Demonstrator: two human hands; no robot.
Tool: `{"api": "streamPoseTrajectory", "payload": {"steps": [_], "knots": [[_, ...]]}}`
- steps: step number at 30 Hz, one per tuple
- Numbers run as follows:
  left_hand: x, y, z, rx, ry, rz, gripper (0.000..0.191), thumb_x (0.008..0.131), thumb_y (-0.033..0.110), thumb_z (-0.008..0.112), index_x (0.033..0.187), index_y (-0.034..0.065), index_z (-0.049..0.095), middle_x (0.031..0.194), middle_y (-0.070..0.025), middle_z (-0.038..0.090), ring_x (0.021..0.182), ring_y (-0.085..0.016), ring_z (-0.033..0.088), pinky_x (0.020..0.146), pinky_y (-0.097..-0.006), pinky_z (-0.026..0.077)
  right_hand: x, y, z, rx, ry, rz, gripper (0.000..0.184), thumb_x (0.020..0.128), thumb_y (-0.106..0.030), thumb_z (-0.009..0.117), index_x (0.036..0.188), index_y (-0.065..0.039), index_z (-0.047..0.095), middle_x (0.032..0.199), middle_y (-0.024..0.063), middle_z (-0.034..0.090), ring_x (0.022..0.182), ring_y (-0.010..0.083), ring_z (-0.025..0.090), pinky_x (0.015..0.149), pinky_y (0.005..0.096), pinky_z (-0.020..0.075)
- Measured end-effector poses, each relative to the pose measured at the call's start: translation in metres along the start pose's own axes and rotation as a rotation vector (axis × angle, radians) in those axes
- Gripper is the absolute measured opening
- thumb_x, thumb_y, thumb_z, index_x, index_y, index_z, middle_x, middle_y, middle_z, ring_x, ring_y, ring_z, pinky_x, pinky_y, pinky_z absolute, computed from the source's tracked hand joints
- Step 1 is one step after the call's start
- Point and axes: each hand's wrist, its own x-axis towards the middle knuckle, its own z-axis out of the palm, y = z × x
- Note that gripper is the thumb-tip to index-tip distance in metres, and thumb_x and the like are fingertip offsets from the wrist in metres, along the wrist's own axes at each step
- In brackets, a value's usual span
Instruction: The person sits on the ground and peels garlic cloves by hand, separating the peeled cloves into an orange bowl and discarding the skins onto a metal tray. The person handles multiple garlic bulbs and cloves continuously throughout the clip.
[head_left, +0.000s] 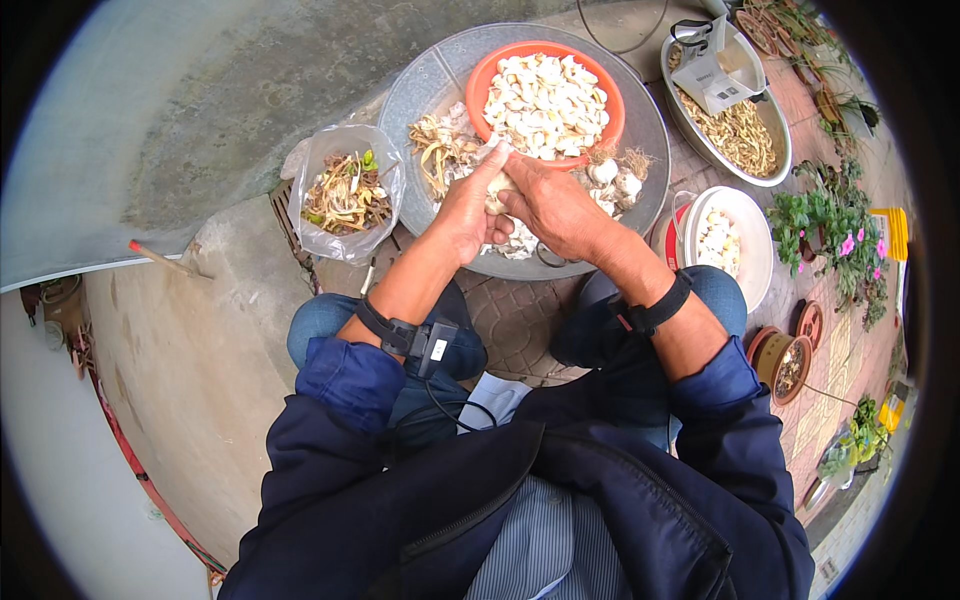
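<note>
My left hand (472, 202) and my right hand (551, 199) meet over a round grey metal tray, both closed around a pale garlic bulb (501, 189) that their fingers partly cover. Just beyond them, an orange plastic basket (480, 75) full of garlic cloves (546, 101) rests on the tray (420, 82). To the right of my hands lie whole garlic bulbs (615, 180) with roots. Dry stalks (435, 146) are heaped on the left side of the tray, and papery garlic skins (517, 244) lie below my hands.
A clear plastic bag (300, 217) of dry scraps stands left of the tray. On the right are a white bucket (759, 247) holding pale pieces, an oval metal basin (784, 161) with dried matter and a bag, and potted plants (825, 217). A stick (169, 261) lies at the left.
</note>
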Motion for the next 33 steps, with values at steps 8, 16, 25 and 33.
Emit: {"api": "streamPoseTrajectory", "payload": {"steps": [8, 16, 25, 33], "knots": [[0.000, -0.002, 0.006, -0.007, 0.003, 0.116, 0.057, 0.096, 0.068, 0.056, 0.101, 0.0115, 0.063, 0.064, 0.0031, 0.054, 0.041, -0.006, 0.036, 0.039, -0.0242, 0.027, 0.001, -0.002, 0.005, -0.032, 0.135, -0.063, 0.024, 0.094, -0.015, 0.055, 0.108, 0.003, 0.049, 0.093, 0.0309, 0.062, 0.090, 0.0502, 0.062, 0.079, 0.0535, 0.0488], [0.001, 0.002, -0.004, -0.024, -0.094, -0.035, 0.052, 0.100, 0.065, 0.051, 0.108, 0.0154, 0.062, 0.068, 0.0024, 0.055, 0.040, -0.005, 0.029, 0.037, -0.0238, 0.022, -0.005, -0.010, 0.008, -0.002, 0.080, 0.097, 0.027, 0.091, -0.015, 0.056, 0.108, 0.006, 0.053, 0.100, 0.0344, 0.064, 0.093, 0.0520, 0.063, 0.082, 0.0570, 0.0493], [0.006, 0.003, -0.011, -0.194, -0.203, 0.035, 0.056, 0.099, 0.067, 0.048, 0.106, 0.0136, 0.063, 0.073, -0.0022, 0.061, 0.053, -0.012, 0.054, 0.049, -0.0288, 0.045, -0.003, -0.008, 0.000, 0.449, 0.126, 0.186, 0.042, 0.101, -0.009, 0.054, 0.141, 0.004, 0.052, 0.109, 0.0192, 0.067, 0.091, 0.0249, 0.067, 0.079, 0.0376, 0.0546], [0.017, 0.004, -0.021, -0.330, -0.067, 0.140, 0.041, 0.099, 0.044, 0.054, 0.110, 0.0059, 0.064, 0.086, -0.0099, 0.070, 0.070, -0.019, 0.067, 0.058, -0.0318, 0.055, 0.004, 0.013, -0.006, 0.924, 0.137, 0.390, 0.044, 0.097, -0.003, 0.064, 0.141, 0.004, 0.056, 0.117, 0.0093, 0.068, 0.092, 0.0135, 0.068, 0.077, 0.0258, 0.0569]]}}
